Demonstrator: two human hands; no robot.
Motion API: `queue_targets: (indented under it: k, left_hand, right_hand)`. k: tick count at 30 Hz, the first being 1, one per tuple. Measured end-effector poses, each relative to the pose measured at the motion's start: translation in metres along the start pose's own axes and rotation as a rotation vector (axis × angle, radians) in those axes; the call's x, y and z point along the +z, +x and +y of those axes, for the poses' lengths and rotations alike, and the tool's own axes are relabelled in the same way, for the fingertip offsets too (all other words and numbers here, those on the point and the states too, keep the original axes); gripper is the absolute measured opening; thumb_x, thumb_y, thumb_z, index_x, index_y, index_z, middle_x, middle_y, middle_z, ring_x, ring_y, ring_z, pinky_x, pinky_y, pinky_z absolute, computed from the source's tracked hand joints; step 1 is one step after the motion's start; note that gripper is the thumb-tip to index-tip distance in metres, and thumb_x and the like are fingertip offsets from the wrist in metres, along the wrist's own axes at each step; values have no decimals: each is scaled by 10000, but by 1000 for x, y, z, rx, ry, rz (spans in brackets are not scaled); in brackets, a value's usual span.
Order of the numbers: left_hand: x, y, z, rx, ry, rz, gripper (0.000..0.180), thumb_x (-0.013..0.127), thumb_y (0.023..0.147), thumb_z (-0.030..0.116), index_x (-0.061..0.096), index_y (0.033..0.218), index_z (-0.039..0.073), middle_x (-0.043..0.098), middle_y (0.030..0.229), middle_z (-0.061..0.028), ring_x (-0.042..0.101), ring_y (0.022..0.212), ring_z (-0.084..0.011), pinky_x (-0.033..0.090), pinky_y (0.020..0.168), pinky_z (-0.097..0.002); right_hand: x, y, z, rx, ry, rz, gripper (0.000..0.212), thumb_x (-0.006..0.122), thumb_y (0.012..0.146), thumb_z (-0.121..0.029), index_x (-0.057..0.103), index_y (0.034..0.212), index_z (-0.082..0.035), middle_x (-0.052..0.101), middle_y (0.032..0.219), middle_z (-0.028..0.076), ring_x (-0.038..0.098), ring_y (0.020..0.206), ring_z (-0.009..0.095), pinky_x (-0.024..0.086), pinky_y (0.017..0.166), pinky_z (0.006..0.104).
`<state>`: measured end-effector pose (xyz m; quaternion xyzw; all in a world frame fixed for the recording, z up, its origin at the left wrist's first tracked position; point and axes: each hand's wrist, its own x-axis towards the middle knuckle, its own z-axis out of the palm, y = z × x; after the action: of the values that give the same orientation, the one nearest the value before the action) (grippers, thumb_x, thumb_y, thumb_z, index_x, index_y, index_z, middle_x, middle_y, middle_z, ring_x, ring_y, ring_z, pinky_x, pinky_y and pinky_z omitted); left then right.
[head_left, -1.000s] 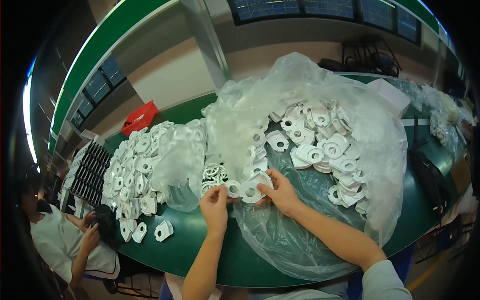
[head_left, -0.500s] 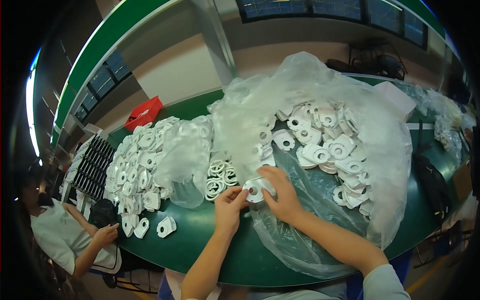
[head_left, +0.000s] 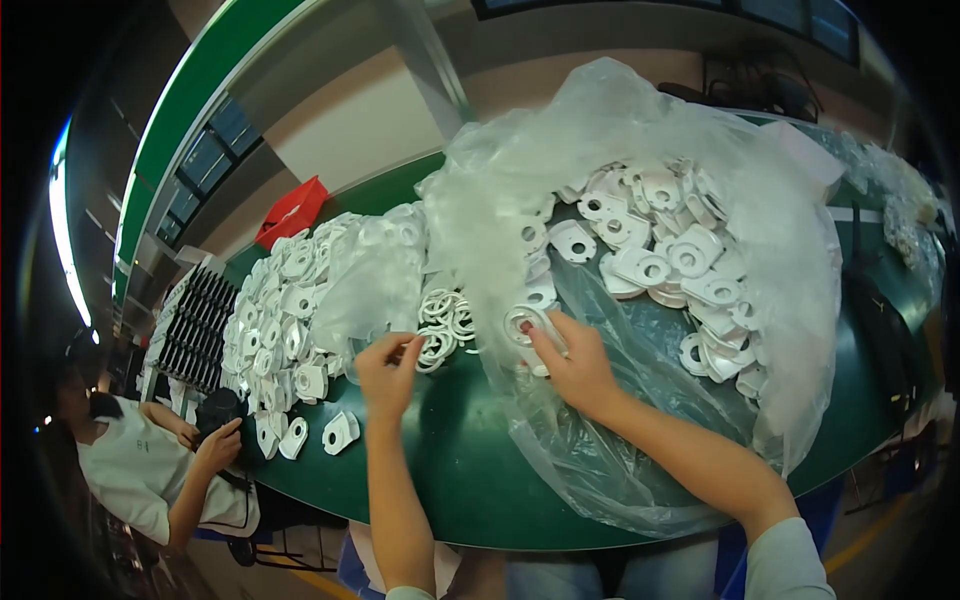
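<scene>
My right hand (head_left: 578, 368) grips a white plastic housing (head_left: 528, 322) with a round hole, thumb over its face and fingers behind it. The housing is tilted up over the edge of a clear plastic bag (head_left: 620, 420). To the left, my left hand (head_left: 388, 372) has its fingers curled together beside a small heap of white rings (head_left: 445, 318). Whether a ring is between those fingertips is hidden. Many similar white housings (head_left: 690, 255) lie heaped inside the open bag at the right.
Another large heap of white housings (head_left: 300, 300) covers the table (head_left: 470, 470) at the left, partly under plastic film. Behind it stands a red bin (head_left: 292, 212). A black rack (head_left: 200, 325) and a seated co-worker (head_left: 150, 460) are at far left. A dark bag (head_left: 875, 330) lies at right.
My left hand has let go of the housing and moved left to the rings. My right hand keeps hold of the housing. The whole view has shifted slightly.
</scene>
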<state>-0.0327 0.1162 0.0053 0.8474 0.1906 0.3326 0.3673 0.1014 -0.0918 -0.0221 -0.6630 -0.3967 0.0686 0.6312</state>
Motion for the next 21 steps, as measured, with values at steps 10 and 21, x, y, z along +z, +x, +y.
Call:
queue_targets:
  k: [10,21]
  left_hand:
    - [-10,-3,-13,41,232,-122,98,675,712,27,645,796,-13,621,721,-54,529,592,-124,429,560,-249]
    - [-15,1,-33,-523,-754,225,170,615,840,109,597,957,-13,638,835,-48,634,728,-160,473,576,-219]
  right_hand:
    - [-6,1,-6,378,476,-202,229,437,925,-210,550,1004,-27,613,771,37,610,531,102,362,362,191]
    - [-5,4,2,399,470,-239,233,454,926,-227,567,932,-23,603,708,37,598,495,107,360,339,207]
